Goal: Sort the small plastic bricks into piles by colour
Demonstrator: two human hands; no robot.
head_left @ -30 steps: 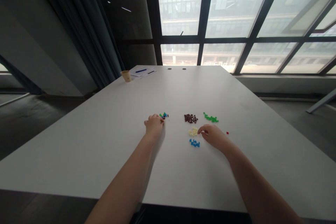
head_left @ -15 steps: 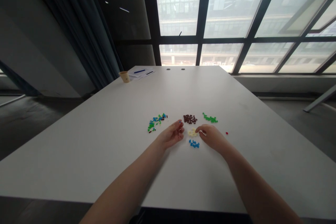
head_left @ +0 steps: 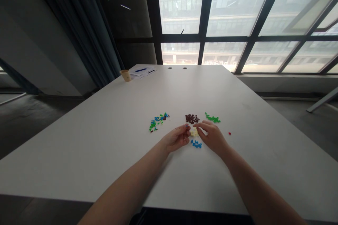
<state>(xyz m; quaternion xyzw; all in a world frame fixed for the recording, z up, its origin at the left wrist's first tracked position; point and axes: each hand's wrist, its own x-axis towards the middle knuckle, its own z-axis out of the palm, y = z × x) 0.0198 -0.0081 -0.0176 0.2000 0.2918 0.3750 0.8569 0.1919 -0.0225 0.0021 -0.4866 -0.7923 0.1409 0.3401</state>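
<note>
Pale daylight enters through the windows (head_left: 179,3), washing the glass nearly white; the curtain (head_left: 75,24) and floor (head_left: 29,123) stay dim. A bright streak glints on the dark panel (head_left: 132,17). Soft shadow edges the left forearm (head_left: 132,182) on the desk (head_left: 105,137). Wide-angle distortion stretches the margins; the small bricks (head_left: 192,119) lack crisp detail.

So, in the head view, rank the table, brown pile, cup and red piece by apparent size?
1. Table
2. Brown pile and cup: too alike to rank; the cup stands farther away
3. Red piece
</note>
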